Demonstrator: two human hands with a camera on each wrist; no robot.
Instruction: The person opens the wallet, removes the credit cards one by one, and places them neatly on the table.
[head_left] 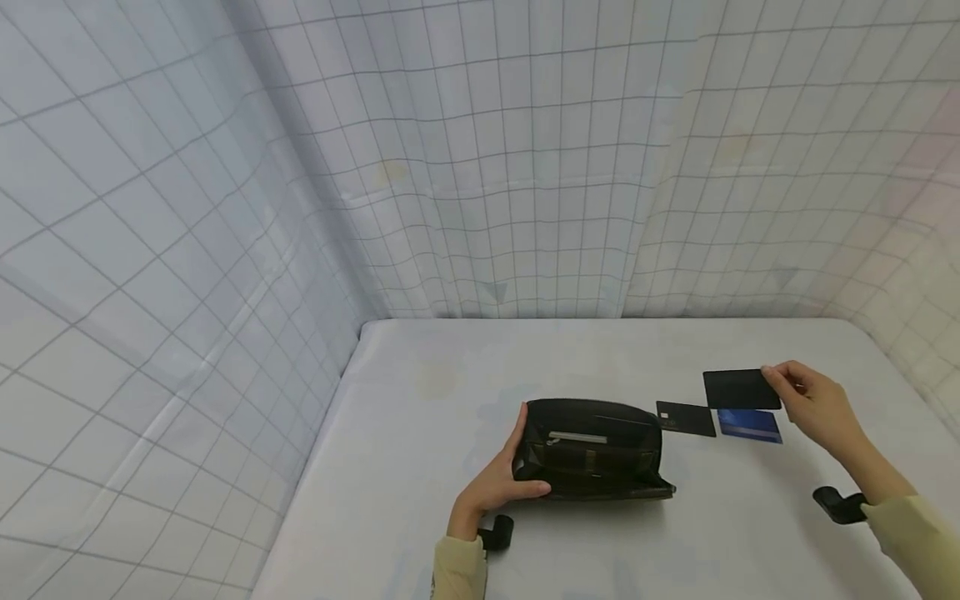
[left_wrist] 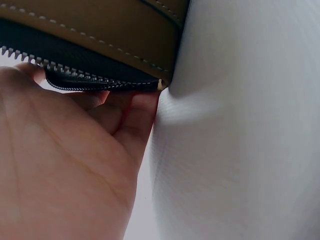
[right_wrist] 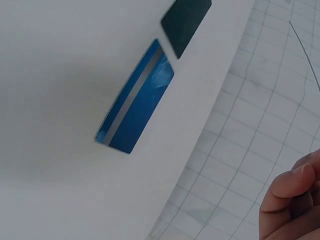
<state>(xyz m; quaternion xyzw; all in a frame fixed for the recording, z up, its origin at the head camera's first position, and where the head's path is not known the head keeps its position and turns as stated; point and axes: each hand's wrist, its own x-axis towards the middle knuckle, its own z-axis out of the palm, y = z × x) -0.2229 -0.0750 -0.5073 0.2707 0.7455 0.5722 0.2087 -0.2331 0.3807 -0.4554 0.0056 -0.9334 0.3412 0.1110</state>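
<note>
A long black zip wallet (head_left: 592,417) stands spread on the white table, with an inner zip pocket showing. My left hand (head_left: 491,483) grips its left end, thumb along the near edge and fingers at the far side. The left wrist view shows the wallet's brown leather (left_wrist: 100,30) with pale stitching and metal zip teeth. Between thumb and fingers, my right hand (head_left: 821,408) pinches the right end of a plain black card (head_left: 735,390). Below it lies a blue card (head_left: 752,427) with a grey stripe, and left of that a dark chip card (head_left: 686,419).
White sheets with a grid pattern (head_left: 495,192) hang behind the table (head_left: 420,467) and along both sides. Each wrist wears a black camera mount, one by the left sleeve (head_left: 461,567) and one by the right sleeve (head_left: 915,533).
</note>
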